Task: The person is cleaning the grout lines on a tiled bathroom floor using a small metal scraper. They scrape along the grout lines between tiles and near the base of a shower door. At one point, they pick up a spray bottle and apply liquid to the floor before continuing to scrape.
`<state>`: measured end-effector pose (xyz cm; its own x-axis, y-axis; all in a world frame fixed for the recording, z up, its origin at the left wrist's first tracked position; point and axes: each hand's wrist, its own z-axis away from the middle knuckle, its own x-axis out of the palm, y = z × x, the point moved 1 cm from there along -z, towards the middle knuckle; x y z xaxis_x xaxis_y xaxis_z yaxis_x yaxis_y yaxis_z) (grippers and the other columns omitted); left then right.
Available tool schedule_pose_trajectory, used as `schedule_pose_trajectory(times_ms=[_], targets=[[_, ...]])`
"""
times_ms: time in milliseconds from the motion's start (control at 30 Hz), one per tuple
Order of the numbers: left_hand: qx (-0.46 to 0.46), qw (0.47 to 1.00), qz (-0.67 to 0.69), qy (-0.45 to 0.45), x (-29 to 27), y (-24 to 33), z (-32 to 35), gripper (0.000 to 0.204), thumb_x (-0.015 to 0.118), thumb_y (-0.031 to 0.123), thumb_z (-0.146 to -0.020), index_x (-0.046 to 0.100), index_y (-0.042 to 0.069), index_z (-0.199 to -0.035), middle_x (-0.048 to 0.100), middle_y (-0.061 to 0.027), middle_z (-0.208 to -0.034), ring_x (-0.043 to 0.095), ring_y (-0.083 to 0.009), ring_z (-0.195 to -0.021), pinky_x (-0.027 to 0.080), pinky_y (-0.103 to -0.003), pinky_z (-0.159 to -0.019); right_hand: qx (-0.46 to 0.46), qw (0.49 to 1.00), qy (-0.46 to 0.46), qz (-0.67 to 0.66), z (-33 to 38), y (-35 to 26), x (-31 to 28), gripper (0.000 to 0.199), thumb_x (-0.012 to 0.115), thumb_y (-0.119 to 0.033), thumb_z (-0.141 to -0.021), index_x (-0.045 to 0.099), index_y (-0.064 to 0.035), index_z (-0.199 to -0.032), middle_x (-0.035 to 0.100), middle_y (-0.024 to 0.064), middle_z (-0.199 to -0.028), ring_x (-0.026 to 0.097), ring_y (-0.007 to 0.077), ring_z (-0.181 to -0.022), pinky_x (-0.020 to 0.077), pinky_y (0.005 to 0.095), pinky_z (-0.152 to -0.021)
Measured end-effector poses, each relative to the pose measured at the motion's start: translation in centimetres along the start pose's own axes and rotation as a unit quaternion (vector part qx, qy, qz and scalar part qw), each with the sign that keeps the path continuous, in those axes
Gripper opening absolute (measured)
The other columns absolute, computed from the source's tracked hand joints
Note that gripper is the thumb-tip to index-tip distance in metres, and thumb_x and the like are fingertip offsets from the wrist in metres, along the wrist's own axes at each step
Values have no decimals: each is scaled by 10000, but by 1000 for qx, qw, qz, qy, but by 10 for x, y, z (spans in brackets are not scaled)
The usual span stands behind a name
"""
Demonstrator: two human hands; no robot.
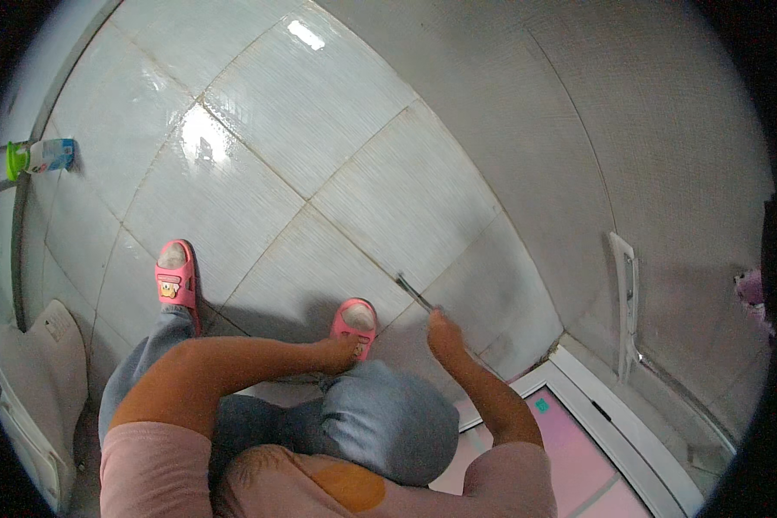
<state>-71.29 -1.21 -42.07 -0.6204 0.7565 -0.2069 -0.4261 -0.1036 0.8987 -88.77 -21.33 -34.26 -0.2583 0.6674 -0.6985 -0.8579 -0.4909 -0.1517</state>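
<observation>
My right hand (444, 335) is closed around a thin, dark, stick-like tool (415, 292). Its tip points up and to the left, against the pale floor tiles (354, 233) near a grout line. What kind of tool it is, I cannot make out. My left hand (340, 354) rests by my bent knee, just over the pink slipper (355, 321) on my right foot; its fingers are too unclear to read. Another pink slipper (176, 281) is on my left foot, farther left.
Wet sheen shows on the tiles farther away. At the left edge are a blue-and-white pack (52, 154) with a bright green part and a whitish plastic piece (60, 350). A grey wall (535, 129) rises on the right, with a white-framed pink panel (570, 432) at lower right.
</observation>
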Motion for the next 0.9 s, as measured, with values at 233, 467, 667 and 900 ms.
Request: schedule_pose_trajectory(times_ms=[233, 467, 667, 900], targets=[[98, 986, 73, 111, -47, 25, 10, 307, 488, 123, -748, 454, -56, -996, 509, -239, -970, 515, -398, -916, 422, -426, -782, -74, 995, 73, 8, -69, -95, -24, 137, 399, -132, -804, 470, -21, -839, 571, 214, -700, 587, 358, -665, 475, 421, -556], [3, 995, -34, -98, -68, 48, 18, 255, 494, 94, -691, 523, -36, -908, 512, -227, -988, 473, -368, -971, 401, -401, -824, -18, 1000, -2, -4, -17, -48, -4, 182, 399, -151, -820, 446, 14, -882, 586, 212, -770, 584, 366, -689, 469, 432, -590], [46, 986, 146, 66, -56, 30, 15, 223, 484, 101, -703, 549, -16, -881, 482, -233, -1018, 466, -347, -972, 385, -394, -840, -90, 989, 109, -33, -85, -125, -47, 183, 421, -181, -843, 456, -2, -844, 576, 181, -667, 573, 365, -612, 458, 448, -558], [-64, 977, 202, 26, -65, 39, 21, 343, 488, 98, -733, 470, -16, -1056, 471, -231, -1085, 460, -351, -1018, 375, -396, -864, -124, 972, 121, -156, -47, -55, -42, 225, 431, -162, -861, 484, 20, -982, 556, 208, -788, 575, 297, -646, 448, 383, -578]])
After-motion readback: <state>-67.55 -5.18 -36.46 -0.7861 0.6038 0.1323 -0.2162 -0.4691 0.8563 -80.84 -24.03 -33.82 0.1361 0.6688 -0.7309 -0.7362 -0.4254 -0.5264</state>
